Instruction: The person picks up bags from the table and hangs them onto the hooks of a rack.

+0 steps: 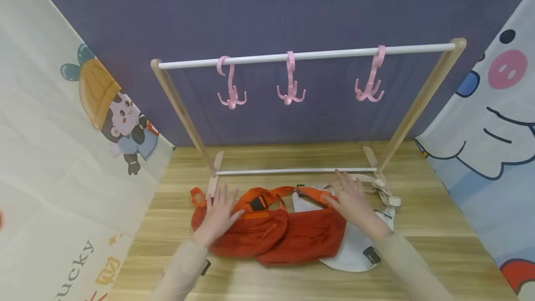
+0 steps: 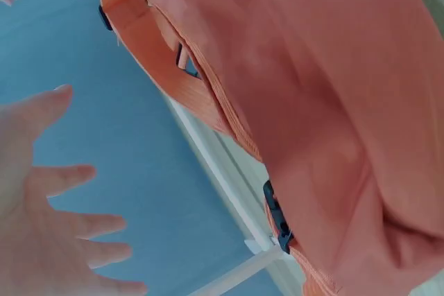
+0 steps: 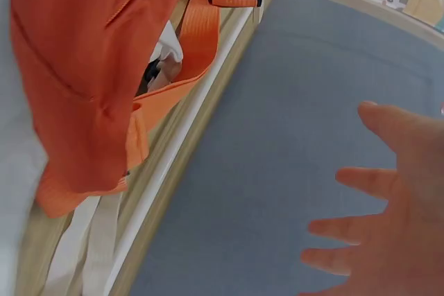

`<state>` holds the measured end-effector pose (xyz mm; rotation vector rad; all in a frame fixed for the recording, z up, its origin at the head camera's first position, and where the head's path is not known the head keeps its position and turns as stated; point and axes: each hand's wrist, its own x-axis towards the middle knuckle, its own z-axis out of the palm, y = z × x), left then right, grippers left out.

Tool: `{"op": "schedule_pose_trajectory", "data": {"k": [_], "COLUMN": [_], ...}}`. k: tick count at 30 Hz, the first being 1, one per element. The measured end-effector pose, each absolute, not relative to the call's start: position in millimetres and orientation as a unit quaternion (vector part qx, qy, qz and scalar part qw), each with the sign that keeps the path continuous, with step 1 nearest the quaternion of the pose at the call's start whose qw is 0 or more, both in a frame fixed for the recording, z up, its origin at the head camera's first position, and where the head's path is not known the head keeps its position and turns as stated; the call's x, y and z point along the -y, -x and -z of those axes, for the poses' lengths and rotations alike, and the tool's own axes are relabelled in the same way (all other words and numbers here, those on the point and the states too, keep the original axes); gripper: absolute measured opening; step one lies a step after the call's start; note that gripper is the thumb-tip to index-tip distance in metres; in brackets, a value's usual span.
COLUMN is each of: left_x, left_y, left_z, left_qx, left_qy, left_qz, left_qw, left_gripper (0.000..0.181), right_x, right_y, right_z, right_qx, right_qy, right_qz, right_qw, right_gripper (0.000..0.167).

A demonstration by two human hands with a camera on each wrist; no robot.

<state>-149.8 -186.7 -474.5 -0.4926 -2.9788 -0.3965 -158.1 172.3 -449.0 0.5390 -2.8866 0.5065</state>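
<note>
A red waist bag (image 1: 251, 233) with orange straps and a black buckle (image 1: 259, 202) lies on the table. A second red section (image 1: 309, 233) overlaps it on the right; whether it is a separate bag I cannot tell. Partly beneath lies a white bag (image 1: 355, 245) with pale straps. My left hand (image 1: 217, 215), fingers spread, hovers over the red bag's left part. Above the right end is my right hand (image 1: 351, 201), its fingers stretched out too. Both wrist views show spread hands, the left (image 2: 62, 220) and the right (image 3: 388, 199), apart from the fabric and gripping nothing.
Behind the bags stands a rack with wooden posts (image 1: 418, 106), a white top bar (image 1: 326, 54) and a lower bar (image 1: 292, 171). Three pink hooks hang from it: left (image 1: 231, 92), middle (image 1: 290, 82) and right (image 1: 371, 80). Printed cloths flank both sides.
</note>
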Motion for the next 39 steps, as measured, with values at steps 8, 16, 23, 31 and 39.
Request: {"op": "schedule_pose_trajectory", "data": {"k": [8,16,23,31,39], "left_x": [198,203,203,200,203], "left_y": [167,183,195,204,206], "left_z": [461,456,463,478,494], "left_qx": [0.973,0.969,0.962,0.947,0.954], "left_qy": [0.185,0.215,0.167,0.136,0.139], "left_qz": [0.130,0.123,0.200,0.249,0.225], "left_qw": [0.049,0.019,-0.083,-0.148,-0.142], "left_gripper": [0.053,0.049,0.048,0.048,0.044], "right_x": [-149,-120,-88,-58,-44], "right_y": [176,193,206,220,228], "right_z": [445,444,456,472,487], "right_qx": [0.958,0.952,0.943,0.943,0.941], "right_qy": [-0.229,-0.272,-0.291,-0.286,-0.283], "right_qz": [-0.159,-0.136,-0.149,-0.139,-0.141], "right_qw": [0.060,0.043,-0.056,-0.101,-0.120], "right_gripper": [0.051,0.049,0.046,0.043,0.042]}}
